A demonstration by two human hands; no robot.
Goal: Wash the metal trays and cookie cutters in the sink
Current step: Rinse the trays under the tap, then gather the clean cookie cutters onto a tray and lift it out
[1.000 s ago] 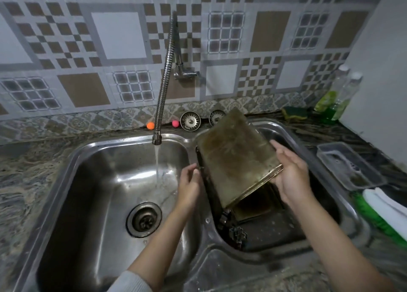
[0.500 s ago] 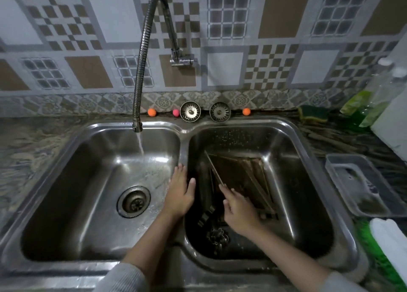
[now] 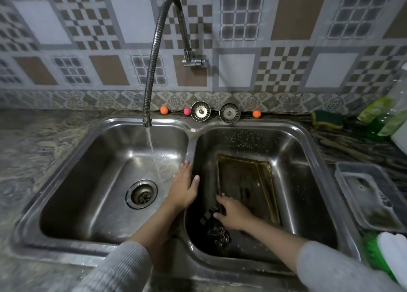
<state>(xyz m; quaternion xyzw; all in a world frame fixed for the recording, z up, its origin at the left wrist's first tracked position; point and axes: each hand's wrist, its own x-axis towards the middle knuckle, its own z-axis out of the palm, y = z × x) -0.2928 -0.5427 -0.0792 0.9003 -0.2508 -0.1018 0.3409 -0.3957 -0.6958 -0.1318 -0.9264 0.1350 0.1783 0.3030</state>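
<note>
A tarnished, brownish metal tray (image 3: 246,183) lies flat in the right basin of the double steel sink (image 3: 308,150). Dark metal cookie cutters (image 3: 218,233) sit in a heap at the basin's near left. My right hand (image 3: 233,212) reaches down over the tray's near left corner with fingers spread, holding nothing I can see. My left hand (image 3: 184,186) rests flat on the divider between the basins. Water runs from the flexible tap (image 3: 152,58) into the left basin.
Two sink strainers (image 3: 200,111) and small orange and pink balls stand along the back rim. A green sponge (image 3: 327,119) and soap bottles (image 3: 383,115) are at the back right. A clear plastic container (image 3: 370,194) and a green-and-white brush sit on the right counter.
The tray that both hands held up over the right basin a second ago now lies flat in it. My right hand has dropped to its near corner; my left hand stays on the divider.
</note>
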